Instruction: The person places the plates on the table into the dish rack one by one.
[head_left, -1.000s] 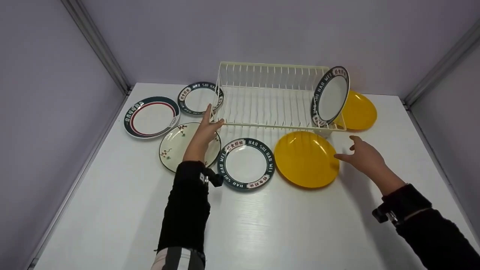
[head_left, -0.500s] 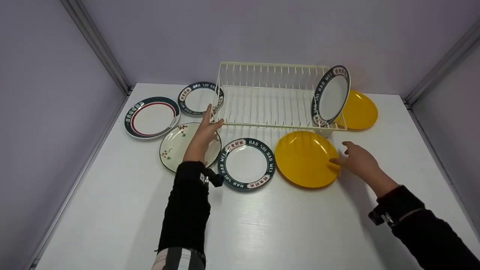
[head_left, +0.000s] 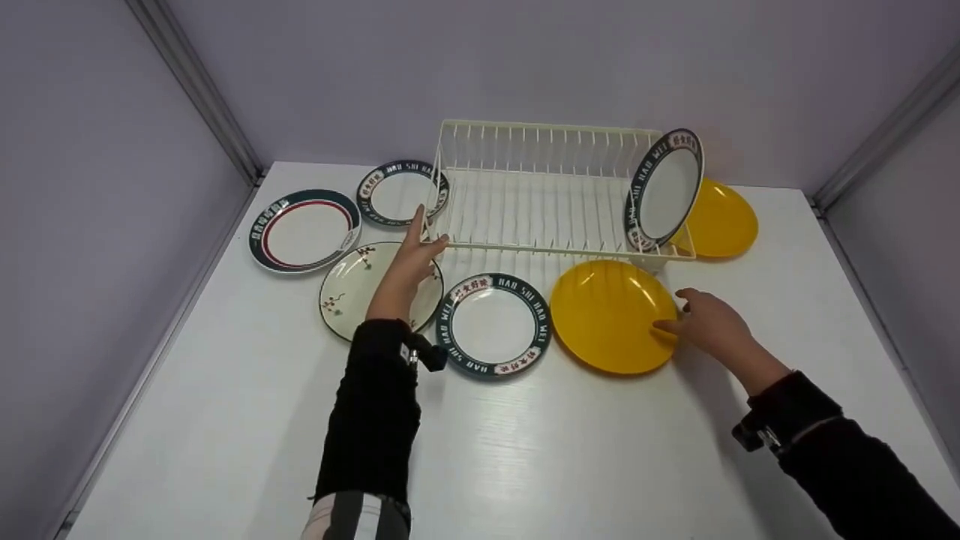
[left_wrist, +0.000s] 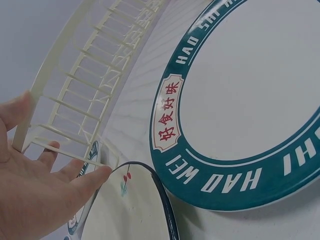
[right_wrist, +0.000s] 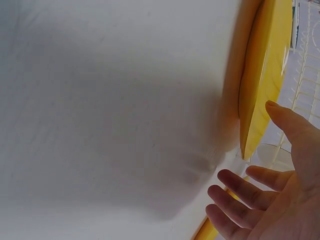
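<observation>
Right hand (head_left: 709, 324) open, thumb on the near yellow plate (head_left: 611, 315) rim, fingers spread just off its right edge; plate flat on the table (head_left: 525, 450), right of the teal-rimmed plate (head_left: 493, 324); best to hook fingers under the rim before lifting; left hand (head_left: 412, 259) open, fingertips steadying the rack (head_left: 540, 195) corner.
</observation>
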